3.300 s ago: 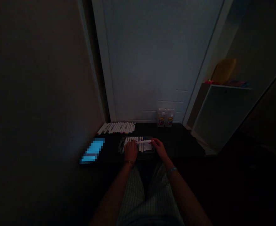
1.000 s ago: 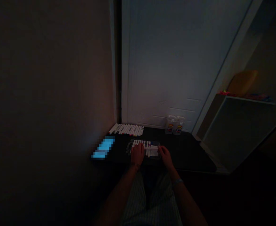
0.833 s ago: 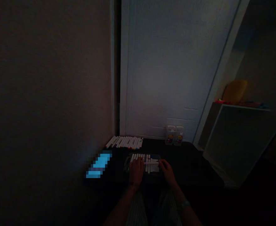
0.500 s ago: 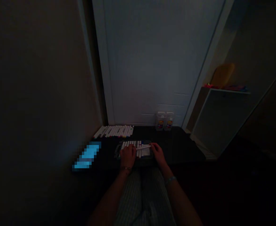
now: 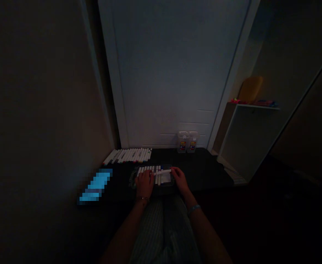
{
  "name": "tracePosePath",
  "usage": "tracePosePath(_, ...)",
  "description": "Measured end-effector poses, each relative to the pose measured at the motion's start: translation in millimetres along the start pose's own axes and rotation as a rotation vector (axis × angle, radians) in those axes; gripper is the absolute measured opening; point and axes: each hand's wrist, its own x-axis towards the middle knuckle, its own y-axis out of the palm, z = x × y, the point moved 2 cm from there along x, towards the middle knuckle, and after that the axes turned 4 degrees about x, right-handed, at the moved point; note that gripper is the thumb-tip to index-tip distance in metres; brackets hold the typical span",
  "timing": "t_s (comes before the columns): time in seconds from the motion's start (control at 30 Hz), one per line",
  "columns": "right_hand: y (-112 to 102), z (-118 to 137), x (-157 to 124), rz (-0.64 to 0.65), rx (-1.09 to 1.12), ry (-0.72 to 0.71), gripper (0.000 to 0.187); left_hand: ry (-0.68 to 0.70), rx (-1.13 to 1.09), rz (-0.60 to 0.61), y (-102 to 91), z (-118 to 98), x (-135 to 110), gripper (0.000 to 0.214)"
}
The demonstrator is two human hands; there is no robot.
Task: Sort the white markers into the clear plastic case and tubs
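You pinch the white marker between left hand and right hand, over the clear case; a slipping fingertip could drop it crosswise onto the row of markers.

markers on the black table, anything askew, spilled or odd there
Nothing looks spilled, though the picture is dark. In the back row of loose markers, the leftmost ones slant more than the rest. One white marker runs crosswise over those in the clear case, but the right hand is holding its right end.
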Motion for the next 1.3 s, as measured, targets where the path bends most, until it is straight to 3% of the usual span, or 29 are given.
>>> tracePosePath(0.9,-4,-10,3,-0.003,-0.022,-0.011,0.034,0.038,0.067,-0.034,0.8,-1,-2,0.027)
tracePosePath(1.3,0,4,-2,-0.031,-0.038,0.026,0.036,0.028,0.069,-0.016,-3.3,-4,-2,0.026)
